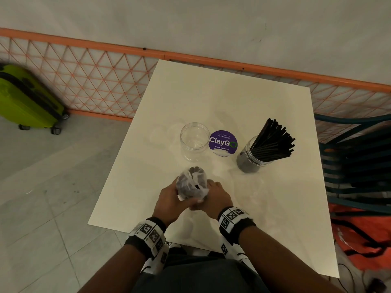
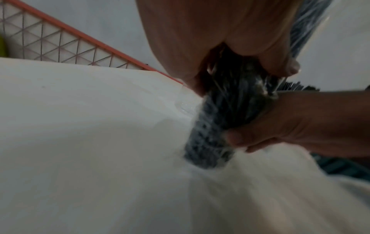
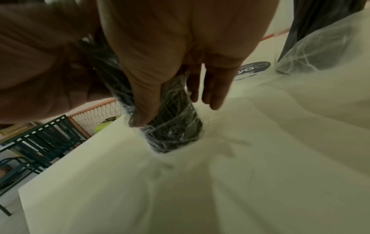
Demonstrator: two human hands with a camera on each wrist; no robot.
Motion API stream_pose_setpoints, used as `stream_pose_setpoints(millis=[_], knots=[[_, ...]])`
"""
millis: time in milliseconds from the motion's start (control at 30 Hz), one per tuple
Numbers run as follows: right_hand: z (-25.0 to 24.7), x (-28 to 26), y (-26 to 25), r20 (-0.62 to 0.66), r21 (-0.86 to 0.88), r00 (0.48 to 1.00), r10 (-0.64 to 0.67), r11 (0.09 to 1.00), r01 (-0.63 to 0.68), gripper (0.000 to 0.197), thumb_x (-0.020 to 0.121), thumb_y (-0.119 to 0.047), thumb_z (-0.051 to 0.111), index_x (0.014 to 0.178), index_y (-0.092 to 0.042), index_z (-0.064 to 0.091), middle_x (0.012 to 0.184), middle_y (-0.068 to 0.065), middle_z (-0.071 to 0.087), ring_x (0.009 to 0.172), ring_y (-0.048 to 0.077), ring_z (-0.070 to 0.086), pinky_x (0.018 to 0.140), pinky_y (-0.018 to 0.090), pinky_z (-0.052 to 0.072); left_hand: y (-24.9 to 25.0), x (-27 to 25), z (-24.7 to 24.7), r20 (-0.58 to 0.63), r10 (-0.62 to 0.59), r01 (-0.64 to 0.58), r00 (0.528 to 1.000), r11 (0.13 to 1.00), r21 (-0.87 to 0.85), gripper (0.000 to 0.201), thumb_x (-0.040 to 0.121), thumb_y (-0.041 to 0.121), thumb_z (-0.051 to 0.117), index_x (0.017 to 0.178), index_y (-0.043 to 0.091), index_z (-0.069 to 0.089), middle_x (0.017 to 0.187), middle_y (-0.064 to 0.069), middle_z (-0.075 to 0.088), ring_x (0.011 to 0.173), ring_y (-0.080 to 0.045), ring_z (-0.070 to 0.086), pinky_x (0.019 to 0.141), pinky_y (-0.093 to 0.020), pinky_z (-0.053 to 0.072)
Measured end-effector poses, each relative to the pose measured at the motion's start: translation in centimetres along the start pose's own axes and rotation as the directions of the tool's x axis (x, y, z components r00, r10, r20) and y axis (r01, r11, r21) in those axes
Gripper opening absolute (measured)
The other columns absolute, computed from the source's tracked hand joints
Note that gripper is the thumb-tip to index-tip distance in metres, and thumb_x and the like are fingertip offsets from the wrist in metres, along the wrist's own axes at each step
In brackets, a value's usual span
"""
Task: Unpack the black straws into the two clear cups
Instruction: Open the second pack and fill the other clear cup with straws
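Here, both hands clamp the upright pack [image 1: 192, 182], left hand [image 1: 169, 200] and right hand [image 1: 215, 194], so steady its base on the table [image 1: 232, 98] while peeling the wrap, then tip the straws into the empty cup [image 1: 194, 141].

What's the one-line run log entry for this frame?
stage: unwrapping second pack | left hand: grips straw pack | right hand: holds pack | left cup: empty | right cup: filled

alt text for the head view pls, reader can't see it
Both hands, left and right, grip a plastic-wrapped straw bundle upright on a white table. Beyond it stand an empty clear cup, a purple ClayGo sticker, and a cup full of black straws.
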State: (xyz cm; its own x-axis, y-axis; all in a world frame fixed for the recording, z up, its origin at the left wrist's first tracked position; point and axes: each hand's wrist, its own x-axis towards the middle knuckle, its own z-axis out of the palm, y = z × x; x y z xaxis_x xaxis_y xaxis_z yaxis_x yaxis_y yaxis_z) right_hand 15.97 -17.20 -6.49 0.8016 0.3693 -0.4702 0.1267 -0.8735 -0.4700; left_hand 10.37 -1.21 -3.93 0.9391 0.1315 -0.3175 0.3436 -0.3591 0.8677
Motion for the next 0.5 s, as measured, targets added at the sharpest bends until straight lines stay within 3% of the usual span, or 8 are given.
stream_pose_setpoints(millis=[67, 133, 200, 300, 333, 367, 433, 500], knots=[[0.2, 0.1, 0.4, 0.03, -0.021, 1.0, 0.005, 1.0, -0.004, 0.082, 0.063, -0.056, 0.079, 0.132, -0.027, 0.045, 0.123, 0.0, 0.048, 0.112, 0.022, 0.05, 0.092, 0.036, 0.05, -0.5, -0.2, 0.3, 0.024, 0.0, -0.001, 1.0, 0.999, 0.052, 0.041, 0.067, 0.031, 0.091, 0.1, 0.022, 0.068, 0.085, 0.02, 0.069, 0.082, 0.019, 0.063, 0.066, -0.005, 0.046], [0.4, 0.1, 0.7, 0.062, 0.058, 0.998, -0.015, 0.998, 0.012, 0.082, 0.067, -0.05, 0.079, 0.137, -0.024, 0.044, 0.132, 0.003, 0.05, 0.118, 0.024, 0.054, 0.098, 0.035, 0.048, -0.8, -0.5, 0.4, 0.041, 0.015, -0.017, 0.999, 0.998, 0.058, 0.04, 0.071, 0.024, 0.089, 0.098, 0.034, 0.062, 0.087, 0.023, 0.065, 0.082, 0.023, 0.06, 0.068, -0.007, 0.044], [0.4, -0.2, 0.8, 0.054, 0.112, 0.998, -0.029, 0.993, 0.023, 0.081, 0.068, -0.056, 0.07, 0.138, -0.025, 0.044, 0.134, 0.002, 0.052, 0.121, 0.022, 0.054, 0.1, 0.033, 0.046, 0.0, -0.7, 0.5, 0.031, 0.04, -0.041, 0.999, 0.999, 0.024, 0.051, 0.072, 0.021, 0.089, 0.105, 0.041, 0.055, 0.096, 0.022, 0.064, 0.086, 0.021, 0.06, 0.073, -0.012, 0.046], [0.2, -0.4, 1.2, -0.012, 0.123, 0.998, -0.069, 0.99, 0.07, 0.064, 0.079, -0.042, 0.066, 0.135, -0.016, 0.047, 0.13, 0.008, 0.054, 0.115, 0.027, 0.055, 0.099, 0.037, 0.046, 1.3, -0.6, 0.4, 0.064, 0.097, -0.093, 0.993, 0.993, -0.067, 0.092, 0.065, 0.014, 0.093, 0.141, 0.014, 0.043, 0.132, 0.003, 0.057, 0.118, 0.0, 0.055, 0.104, -0.019, 0.043], [0.1, -0.5, 1.2, -0.029, 0.103, 0.997, -0.072, 0.992, 0.075, 0.055, 0.083, -0.033, 0.065, 0.132, -0.013, 0.049, 0.128, 0.011, 0.054, 0.113, 0.03, 0.057, 0.097, 0.039, 0.047, 1.4, -0.6, 0.3, 0.067, 0.109, -0.103, 0.992, 0.991, -0.082, 0.1, 0.06, 0.017, 0.095, 0.144, 0.014, 0.04, 0.138, -0.001, 0.055, 0.125, -0.008, 0.054, 0.11, -0.024, 0.041], [0.1, -0.6, 1.1, -0.041, 0.091, 0.996, -0.08, 0.992, 0.084, 0.051, 0.085, -0.029, 0.065, 0.13, -0.012, 0.049, 0.127, 0.011, 0.053, 0.11, 0.032, 0.057, 0.094, 0.042, 0.049, 1.5, -0.6, 0.2, 0.056, 0.109, -0.104, 0.992, 0.991, -0.089, 0.097, 0.056, 0.025, 0.096, 0.139, 0.023, 0.045, 0.135, 0.001, 0.06, 0.124, -0.009, 0.057, 0.108, -0.026, 0.044], [-0.1, -0.8, 0.8, -0.036, 0.064, 0.997, -0.067, 0.996, 0.069, 0.053, 0.082, -0.036, 0.067, 0.128, -0.016, 0.051, 0.125, 0.007, 0.051, 0.109, 0.031, 0.057, 0.091, 0.042, 0.051, 1.0, -0.5, 0.2, 0.009, 0.092, -0.091, 0.996, 0.993, -0.081, 0.074, 0.052, 0.038, 0.094, 0.116, 0.039, 0.056, 0.109, 0.012, 0.072, 0.103, 0.0, 0.066, 0.088, -0.014, 0.052], [-0.7, -1.2, 0.3, -0.009, 0.024, 0.999, -0.046, 0.999, 0.046, 0.067, 0.075, -0.048, 0.072, 0.131, -0.022, 0.048, 0.126, 0.003, 0.046, 0.114, 0.025, 0.05, 0.093, 0.04, 0.05, 0.7, -0.3, 0.2, -0.013, 0.06, -0.061, 0.998, 0.997, -0.037, 0.056, 0.061, 0.03, 0.094, 0.104, 0.035, 0.059, 0.09, 0.017, 0.071, 0.089, 0.003, 0.068, 0.073, -0.004, 0.048]])
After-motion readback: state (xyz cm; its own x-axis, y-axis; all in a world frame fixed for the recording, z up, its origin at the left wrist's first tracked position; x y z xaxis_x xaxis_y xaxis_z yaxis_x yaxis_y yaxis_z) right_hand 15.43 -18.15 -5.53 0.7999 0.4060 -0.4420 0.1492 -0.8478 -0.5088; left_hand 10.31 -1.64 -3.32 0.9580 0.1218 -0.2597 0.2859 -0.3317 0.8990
